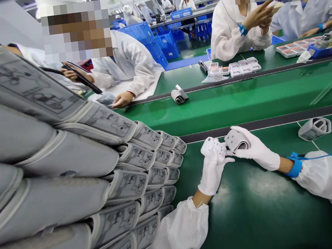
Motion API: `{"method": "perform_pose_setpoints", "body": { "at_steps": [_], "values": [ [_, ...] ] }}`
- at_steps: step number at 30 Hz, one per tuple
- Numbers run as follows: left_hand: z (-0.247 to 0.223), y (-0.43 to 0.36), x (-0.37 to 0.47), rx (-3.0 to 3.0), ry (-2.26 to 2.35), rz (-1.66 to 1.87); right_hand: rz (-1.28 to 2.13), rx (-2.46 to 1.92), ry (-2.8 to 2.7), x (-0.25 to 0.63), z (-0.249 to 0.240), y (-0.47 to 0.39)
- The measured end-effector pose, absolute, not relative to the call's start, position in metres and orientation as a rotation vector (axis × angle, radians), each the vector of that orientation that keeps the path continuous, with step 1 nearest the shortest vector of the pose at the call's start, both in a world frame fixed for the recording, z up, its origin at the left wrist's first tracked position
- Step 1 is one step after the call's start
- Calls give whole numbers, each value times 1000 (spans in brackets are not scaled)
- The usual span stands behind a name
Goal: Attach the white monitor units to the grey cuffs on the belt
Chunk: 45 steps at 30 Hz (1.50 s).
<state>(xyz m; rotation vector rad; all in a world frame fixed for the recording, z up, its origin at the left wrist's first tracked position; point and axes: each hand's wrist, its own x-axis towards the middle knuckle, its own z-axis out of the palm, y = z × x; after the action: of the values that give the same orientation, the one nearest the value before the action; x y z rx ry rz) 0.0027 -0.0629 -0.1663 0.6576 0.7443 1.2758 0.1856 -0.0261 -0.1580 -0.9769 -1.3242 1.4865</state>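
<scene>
My left hand, in a white glove, is closed around a small white plastic housing with dark holes or marks on its face. Just to the right, my gloved right hand grips a rolled grey cuff whose open coil faces me. The two pieces are close together above the green tabletop; whether they touch I cannot tell. Around my right wrist is a blue strap with a cord running off to the right. Another rolled cuff lies on the table, right of my right hand.
A tall stack of rolled grey cuffs with printed drawings fills the left side. Beyond the dark rail runs a green conveyor belt, carrying a cuff with a white unit. Co-workers sit across it, near white units and a blue tray.
</scene>
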Motion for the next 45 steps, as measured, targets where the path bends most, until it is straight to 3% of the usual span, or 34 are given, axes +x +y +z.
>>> {"method": "perform_pose_setpoints", "body": {
  "at_steps": [10, 30, 45],
  "values": [
    [-164, -68, 6, 639, 663, 1382, 1042, -1142, -1725, 181, -163, -37],
    [-187, -72, -2, 1141, 706, 1355, 984, -1059, -1742, 179, -169, -47],
    [-180, -83, -1, 1489, 892, 1231, 675, -1027, -1914, 179, -175, -49]
  ]
}}
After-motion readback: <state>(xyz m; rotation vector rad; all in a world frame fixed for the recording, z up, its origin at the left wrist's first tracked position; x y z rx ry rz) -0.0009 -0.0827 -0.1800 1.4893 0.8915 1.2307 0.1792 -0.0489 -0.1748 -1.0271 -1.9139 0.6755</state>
